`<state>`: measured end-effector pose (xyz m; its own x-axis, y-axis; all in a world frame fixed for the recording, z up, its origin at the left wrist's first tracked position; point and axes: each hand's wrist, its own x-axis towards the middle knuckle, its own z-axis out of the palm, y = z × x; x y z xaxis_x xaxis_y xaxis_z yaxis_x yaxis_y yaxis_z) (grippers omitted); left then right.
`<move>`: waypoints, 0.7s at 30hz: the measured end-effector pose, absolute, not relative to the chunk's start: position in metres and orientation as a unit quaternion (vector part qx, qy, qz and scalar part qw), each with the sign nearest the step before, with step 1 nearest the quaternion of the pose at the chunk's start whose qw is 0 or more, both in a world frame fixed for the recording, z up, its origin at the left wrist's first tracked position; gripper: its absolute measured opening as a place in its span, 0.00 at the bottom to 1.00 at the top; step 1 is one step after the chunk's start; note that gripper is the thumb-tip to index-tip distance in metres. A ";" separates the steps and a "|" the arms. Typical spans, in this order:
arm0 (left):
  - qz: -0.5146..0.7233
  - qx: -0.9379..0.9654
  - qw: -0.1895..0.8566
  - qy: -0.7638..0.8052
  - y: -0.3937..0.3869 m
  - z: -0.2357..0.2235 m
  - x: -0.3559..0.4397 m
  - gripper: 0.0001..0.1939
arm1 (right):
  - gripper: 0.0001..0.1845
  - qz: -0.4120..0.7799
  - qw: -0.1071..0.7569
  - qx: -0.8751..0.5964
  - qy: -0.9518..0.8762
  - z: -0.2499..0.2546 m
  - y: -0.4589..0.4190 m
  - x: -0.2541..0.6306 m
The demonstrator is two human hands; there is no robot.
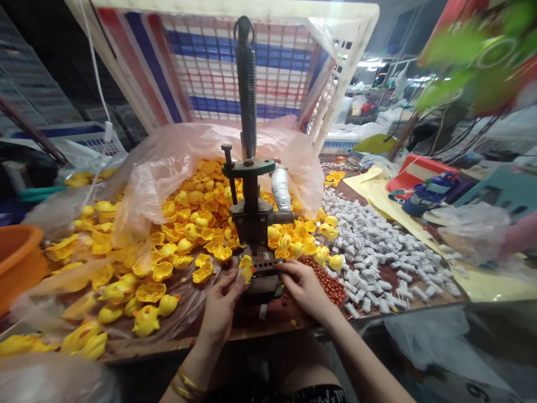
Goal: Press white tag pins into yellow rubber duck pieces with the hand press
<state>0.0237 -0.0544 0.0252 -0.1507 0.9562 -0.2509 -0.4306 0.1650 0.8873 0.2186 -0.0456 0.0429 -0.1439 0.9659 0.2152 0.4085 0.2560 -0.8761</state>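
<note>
My left hand (pixel 224 299) pinches a small yellow toy duck (pixel 246 267) in front of the dark metal hand press (pixel 251 224). The duck is at the left end of a metal bar (pixel 266 267) with a row of holes. At the right end of that bar, the fingertips of my right hand (pixel 300 285) are pressed together. Whatever they may hold is too small or hidden to make out. Reddish-brown beads (pixel 329 282) lie in a heap just beyond the right hand. The press has a tall upright spring (pixel 248 101) above it.
Yellow duck shells (pixel 203 224) spread across the table left of and behind the press, partly under pinkish plastic (pixel 142 168). Small grey-white blocks (pixel 373 252) cover the right side. An orange tub (pixel 19 263) stands far left. A white basket (pixel 364 17) rises at the back.
</note>
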 end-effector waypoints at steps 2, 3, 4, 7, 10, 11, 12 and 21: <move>0.589 0.277 0.595 0.472 -0.056 0.027 0.026 0.21 | 0.08 0.423 0.474 -0.461 -0.620 0.040 -0.049 0.195; 0.588 0.279 0.597 0.469 -0.056 0.028 0.026 0.20 | 0.06 0.461 0.490 -0.447 -0.590 0.038 -0.051 0.186; 0.587 0.280 0.599 0.466 -0.057 0.029 0.027 0.20 | 0.05 0.493 0.499 -0.436 -0.564 0.037 -0.051 0.178; 0.579 0.282 0.613 0.457 -0.059 0.031 0.026 0.20 | 0.05 0.552 0.508 -0.414 -0.515 0.036 -0.051 0.167; 0.580 0.274 0.618 0.455 -0.059 0.031 0.024 0.20 | 0.05 0.571 0.510 -0.412 -0.493 0.039 -0.050 0.166; 0.583 0.270 0.618 0.453 -0.059 0.030 0.024 0.20 | 0.05 0.574 0.510 -0.413 -0.490 0.040 -0.050 0.166; 0.584 0.267 0.620 0.450 -0.059 0.030 0.023 0.19 | 0.05 0.576 0.511 -0.413 -0.487 0.040 -0.050 0.166; 0.543 0.278 0.658 0.441 -0.057 0.032 0.016 0.19 | 0.04 0.557 0.488 -0.415 -0.529 0.040 -0.049 0.168</move>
<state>0.0157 -0.0570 0.0320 0.0194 0.9602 -0.2787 -0.4695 0.2548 0.8453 0.1680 -0.0490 0.0395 -0.1801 0.9822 0.0530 -0.1049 0.0344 -0.9939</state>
